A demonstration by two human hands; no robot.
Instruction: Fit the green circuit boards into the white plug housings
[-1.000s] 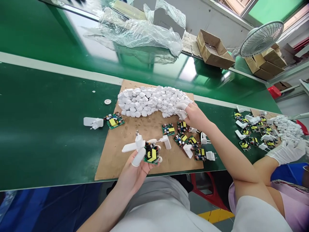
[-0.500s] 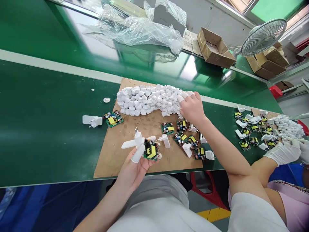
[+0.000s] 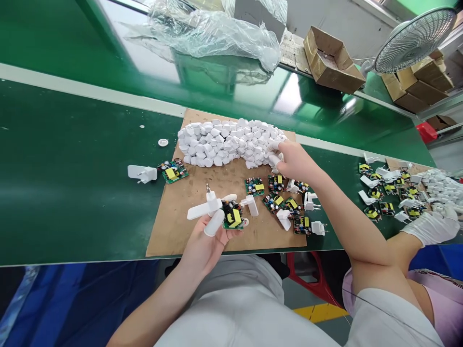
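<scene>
My left hand (image 3: 204, 243), with white finger cots, grips a green circuit board (image 3: 232, 218) joined to a white plug piece (image 3: 206, 207) above the brown cardboard sheet (image 3: 188, 221). My right hand (image 3: 294, 161) reaches to the right end of a heap of small white plastic caps (image 3: 227, 142); its cot-covered fingertips pinch at one cap there. Below that hand lie several more green circuit boards (image 3: 277, 197) and white plug pieces (image 3: 284, 219).
A plug piece with a board (image 3: 155, 172) and a small white ring (image 3: 163, 142) lie on the green belt to the left. Clear plastic wrap (image 3: 213, 33), open cartons (image 3: 331, 60) and a fan (image 3: 414, 41) stand behind. A co-worker's gloved hand (image 3: 432, 226) works at right among more boards.
My right hand slid a little along the right end of the cap heap and now pinches at its edge. My left hand keeps the board and plug. The view shifted slightly.
</scene>
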